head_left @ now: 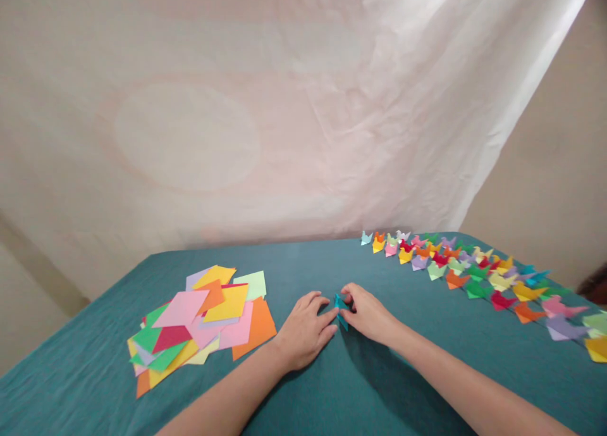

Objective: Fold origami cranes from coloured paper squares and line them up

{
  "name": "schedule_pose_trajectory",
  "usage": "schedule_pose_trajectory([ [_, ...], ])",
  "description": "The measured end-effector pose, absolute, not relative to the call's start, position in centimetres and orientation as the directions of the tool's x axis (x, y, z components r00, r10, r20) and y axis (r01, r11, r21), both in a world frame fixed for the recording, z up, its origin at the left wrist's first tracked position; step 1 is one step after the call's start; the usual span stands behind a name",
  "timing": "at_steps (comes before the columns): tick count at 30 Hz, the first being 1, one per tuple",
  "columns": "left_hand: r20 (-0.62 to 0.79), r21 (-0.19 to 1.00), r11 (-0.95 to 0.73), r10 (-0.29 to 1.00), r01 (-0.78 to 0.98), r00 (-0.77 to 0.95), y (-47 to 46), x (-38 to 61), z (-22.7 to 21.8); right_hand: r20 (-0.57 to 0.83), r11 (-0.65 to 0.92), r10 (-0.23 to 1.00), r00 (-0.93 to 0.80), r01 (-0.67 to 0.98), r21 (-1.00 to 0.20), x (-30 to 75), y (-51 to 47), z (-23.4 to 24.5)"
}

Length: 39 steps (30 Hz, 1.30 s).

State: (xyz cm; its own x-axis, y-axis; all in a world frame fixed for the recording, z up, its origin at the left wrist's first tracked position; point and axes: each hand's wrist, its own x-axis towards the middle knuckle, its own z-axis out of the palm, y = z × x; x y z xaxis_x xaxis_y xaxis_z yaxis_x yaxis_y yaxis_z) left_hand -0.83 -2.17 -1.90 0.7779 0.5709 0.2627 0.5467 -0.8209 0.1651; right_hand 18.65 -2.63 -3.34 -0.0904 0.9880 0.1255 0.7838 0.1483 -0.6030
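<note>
A small folded piece of teal paper rests on the teal tablecloth between my two hands. My left hand lies on the cloth with its fingers bent, the fingertips touching the left side of the paper. My right hand pinches the paper's right side between thumb and fingers. Most of the paper is hidden by my fingers.
A loose pile of coloured paper squares lies to the left. Several folded paper birds in many colours stand in rows along the right edge of the table. A pale wrinkled sheet hangs behind the table.
</note>
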Motion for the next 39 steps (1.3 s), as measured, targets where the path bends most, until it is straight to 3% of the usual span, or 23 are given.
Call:
schedule_pose_trajectory([
  [15,0.325,0.295,-0.821,0.567,0.489,0.757,-2.0,-0.9,-2.0,0.011,0.017,1.0,-0.014,0.724,-0.689,18.4,-0.9,-3.7],
  [17,0.341,0.379,-0.801,0.587,0.464,0.734,-1.9,-0.8,-2.0,0.023,0.028,1.0,-0.017,0.695,-0.718,18.3,-1.1,-3.7],
  [20,0.361,0.594,-0.662,0.727,0.456,0.585,-1.7,-0.1,-2.0,0.054,0.059,0.998,-0.027,0.63,-0.774,18.3,-1.6,-3.5],
  [23,0.282,0.818,-0.462,0.842,0.343,0.46,-1.2,1.1,-2.0,0.085,0.099,0.995,-0.051,0.54,-0.836,18.3,-2.4,-3.4],
  [25,0.204,0.895,-0.34,0.887,0.287,0.415,-0.9,2.0,-1.9,0.107,0.126,0.992,-0.068,0.478,-0.869,18.3,-3.1,-3.2],
  [33,0.127,0.967,-0.206,0.897,0.147,0.424,-1.1,3.7,-2.6,0.179,0.181,0.983,-0.032,0.269,-0.946,18.6,-5.5,-3.1],
  [39,0.109,0.981,-0.163,0.914,0.107,0.392,-1.7,3.6,-3.1,0.205,0.209,0.978,-0.044,0.266,-0.941,18.4,-6.1,-3.3],
])
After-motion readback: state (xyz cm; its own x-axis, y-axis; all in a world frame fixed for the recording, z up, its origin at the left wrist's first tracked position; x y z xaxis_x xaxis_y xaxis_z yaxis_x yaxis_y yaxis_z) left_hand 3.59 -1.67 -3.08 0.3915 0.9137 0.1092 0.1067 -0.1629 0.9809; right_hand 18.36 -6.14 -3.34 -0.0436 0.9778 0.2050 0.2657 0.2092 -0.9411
